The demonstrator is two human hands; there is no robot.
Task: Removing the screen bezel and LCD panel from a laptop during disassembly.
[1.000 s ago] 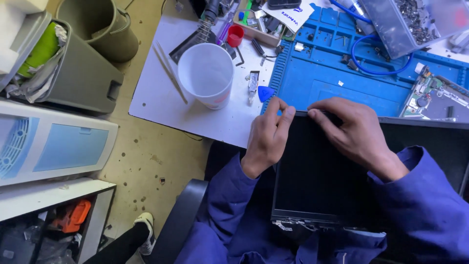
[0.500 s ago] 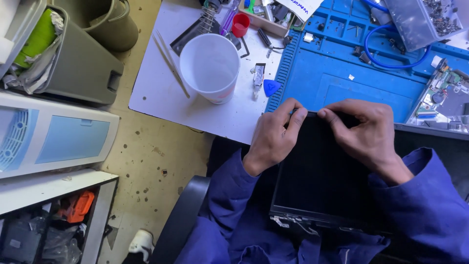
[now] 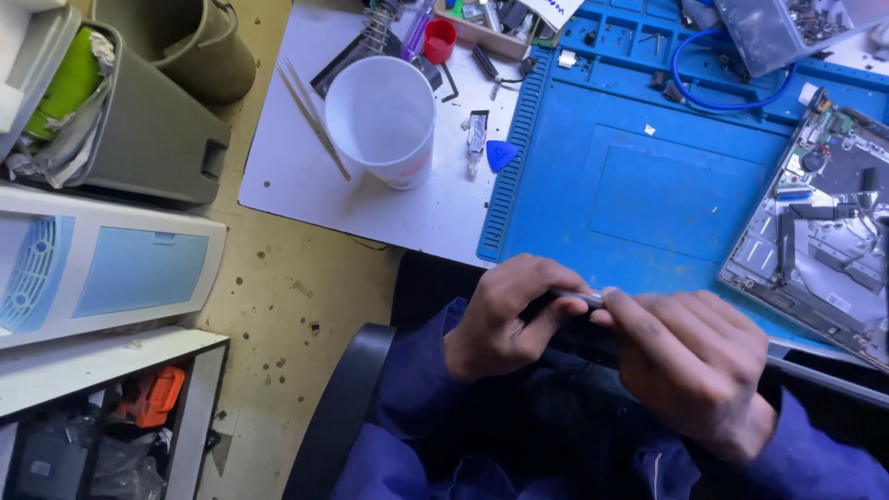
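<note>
Both hands, left (image 3: 505, 319) and right (image 3: 690, 356), pinch dark panel edge (image 3: 579, 298), seemingly; white cup (image 3: 381, 118) beyond.

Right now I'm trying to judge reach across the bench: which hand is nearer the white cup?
Left. The left hand sits below and slightly right of the white cup; the right hand is farther right, with the left hand between it and the cup.

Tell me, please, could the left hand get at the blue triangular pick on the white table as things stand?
Probably yes: the blue pick lies uncovered ahead of the left hand, though that hand is gripping a thin dark panel.
</note>
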